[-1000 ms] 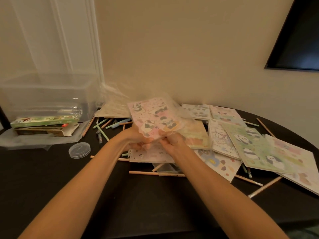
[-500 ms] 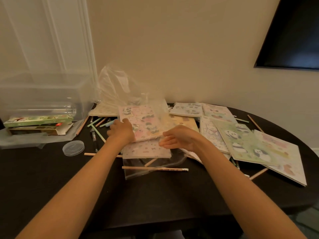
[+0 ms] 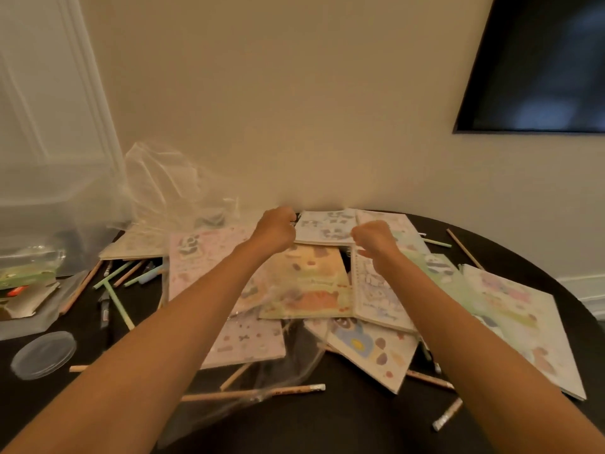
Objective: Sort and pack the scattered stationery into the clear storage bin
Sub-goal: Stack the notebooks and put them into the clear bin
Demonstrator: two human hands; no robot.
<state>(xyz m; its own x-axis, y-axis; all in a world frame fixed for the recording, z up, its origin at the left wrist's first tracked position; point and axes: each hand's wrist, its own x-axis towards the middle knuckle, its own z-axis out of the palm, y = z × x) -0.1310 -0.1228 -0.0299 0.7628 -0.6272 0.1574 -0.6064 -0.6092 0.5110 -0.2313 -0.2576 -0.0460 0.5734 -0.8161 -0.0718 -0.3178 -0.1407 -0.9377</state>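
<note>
The white panda-print paper notebook [image 3: 322,228] lies flat on the dark desk [image 3: 327,427], directly between the fingers of the left hand [image 3: 275,229] and right hand [image 3: 375,238], its long axis spanning them. Both sets of fingers are curled; whether they grip its edges cannot be told.

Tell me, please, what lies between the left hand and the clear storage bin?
In the head view, a crumpled clear plastic bag lies between the left hand and the clear storage bin, against the wall.

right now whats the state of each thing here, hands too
white notebook, closed
left hand, curled at its left edge, grip unclear
right hand, curled at its right corner, grip unclear
round lid, off, flat on table
clear storage bin, contents unclear
wall screen, dark
</note>
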